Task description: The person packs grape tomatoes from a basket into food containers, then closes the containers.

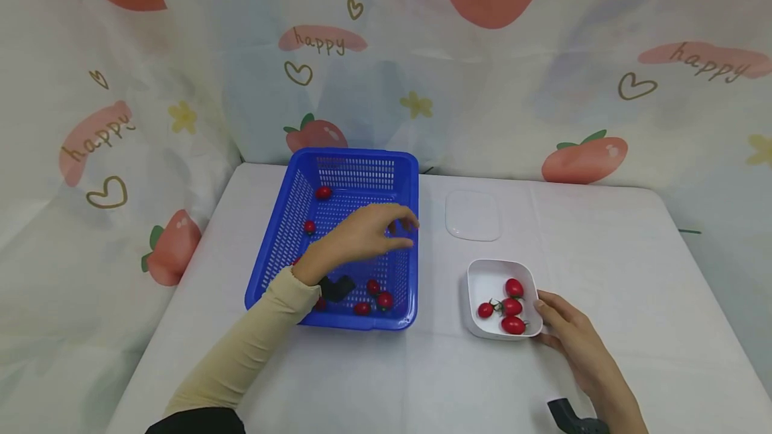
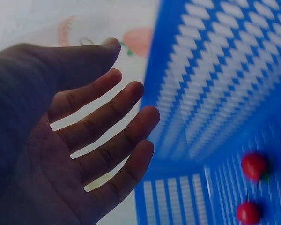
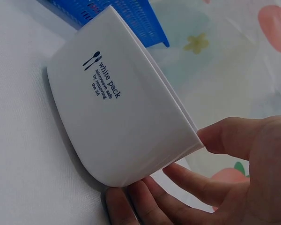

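My left hand [image 1: 368, 236] hovers over the right part of a blue perforated plastic basket [image 1: 416, 246], holding nothing. In the left wrist view its fingers and thumb [image 2: 84, 61] are spread apart. Several red cherry tomatoes [image 1: 384, 300] lie scattered on the basket's floor; the forearm hides part of it. To the right, my right hand [image 1: 569, 333] grips the near right corner of a white food container [image 1: 473, 286], thumb at the rim and fingers low on the outer wall. Inside are several cherry tomatoes [image 1: 512, 325]. Printed "white pack" lettering shows on the container [image 3: 131, 126].
A clear, flat lid [image 1: 473, 216] lies behind the container, right of the basket. Everything stands on a white-covered table [image 1: 615, 253]. A printed curtain [image 1: 494, 86] with strawberries, hearts and "happy" lettering rises along the table's back and left edges.
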The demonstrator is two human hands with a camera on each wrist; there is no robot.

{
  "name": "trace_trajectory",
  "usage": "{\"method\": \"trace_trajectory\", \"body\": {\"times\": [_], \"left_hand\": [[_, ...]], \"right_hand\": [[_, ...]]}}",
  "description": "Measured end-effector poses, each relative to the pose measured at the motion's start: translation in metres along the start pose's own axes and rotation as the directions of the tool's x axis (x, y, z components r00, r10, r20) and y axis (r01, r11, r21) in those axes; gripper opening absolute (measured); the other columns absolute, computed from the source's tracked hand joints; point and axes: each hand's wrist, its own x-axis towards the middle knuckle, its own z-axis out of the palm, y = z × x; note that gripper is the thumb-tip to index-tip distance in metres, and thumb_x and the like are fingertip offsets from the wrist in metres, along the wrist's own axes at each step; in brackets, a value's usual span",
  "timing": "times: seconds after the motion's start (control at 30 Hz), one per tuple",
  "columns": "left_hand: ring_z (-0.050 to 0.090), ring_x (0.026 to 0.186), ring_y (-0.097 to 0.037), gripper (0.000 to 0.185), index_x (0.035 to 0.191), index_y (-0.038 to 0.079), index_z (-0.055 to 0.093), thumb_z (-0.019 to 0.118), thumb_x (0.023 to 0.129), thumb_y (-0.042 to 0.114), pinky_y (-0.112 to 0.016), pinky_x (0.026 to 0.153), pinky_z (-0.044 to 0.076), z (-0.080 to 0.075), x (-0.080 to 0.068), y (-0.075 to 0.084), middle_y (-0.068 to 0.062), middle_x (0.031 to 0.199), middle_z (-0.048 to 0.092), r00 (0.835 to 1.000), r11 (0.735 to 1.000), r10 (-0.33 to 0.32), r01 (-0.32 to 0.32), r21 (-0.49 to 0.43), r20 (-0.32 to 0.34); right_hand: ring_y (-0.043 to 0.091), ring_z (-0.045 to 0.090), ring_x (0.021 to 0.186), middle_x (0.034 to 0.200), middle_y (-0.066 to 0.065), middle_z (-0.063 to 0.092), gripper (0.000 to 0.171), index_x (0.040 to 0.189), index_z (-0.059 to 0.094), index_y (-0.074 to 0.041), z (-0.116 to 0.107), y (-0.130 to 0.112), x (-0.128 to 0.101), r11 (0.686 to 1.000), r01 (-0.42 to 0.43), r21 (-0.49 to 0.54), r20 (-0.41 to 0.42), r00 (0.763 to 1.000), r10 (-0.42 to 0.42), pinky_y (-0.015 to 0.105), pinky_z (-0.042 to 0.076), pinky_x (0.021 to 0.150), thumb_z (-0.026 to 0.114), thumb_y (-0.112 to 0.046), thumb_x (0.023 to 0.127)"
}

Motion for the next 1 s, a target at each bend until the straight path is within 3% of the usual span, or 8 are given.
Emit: {"method": "trace_trajectory", "body": {"times": [0.23,0.63,1.0], "left_hand": [[0.070,0.113,-0.024,0.036,0.130,0.017,0.069,0.077,0.096,0.027,-0.040,0.098,0.059,-0.011,-0.005,-0.025,-0.007,0.124,0.074,0.998,0.994,-0.059,0.060,0.087,-0.017],[0.070,0.114,-0.027,0.038,0.130,0.009,0.068,0.076,0.097,0.026,-0.044,0.102,0.058,-0.018,-0.005,-0.065,-0.010,0.123,0.073,0.980,0.963,-0.198,0.194,0.186,0.002],[0.071,0.114,-0.028,0.037,0.130,0.008,0.067,0.075,0.097,0.023,-0.046,0.102,0.058,-0.014,0.000,-0.088,-0.013,0.125,0.074,0.967,0.958,-0.249,0.237,0.160,0.057]], "right_hand": [[0.015,0.055,0.129,0.167,0.028,0.025,0.068,0.161,0.027,0.002,0.000,0.001,-0.001,1.000,0.011,0.010,0.002,1.000,-0.012,0.023,0.060,0.093,0.041,-0.044,0.112],[-0.013,0.054,0.106,0.167,0.028,0.027,0.067,0.160,0.029,0.002,0.001,0.001,-0.002,0.999,0.017,0.030,-0.016,1.000,-0.017,0.016,0.057,0.088,0.043,-0.043,0.112],[-0.003,0.055,0.114,0.168,0.026,0.027,0.068,0.160,0.029,0.001,0.001,0.002,-0.001,0.999,-0.006,0.034,-0.013,1.000,0.006,0.016,0.057,0.089,0.043,-0.045,0.112]]}}
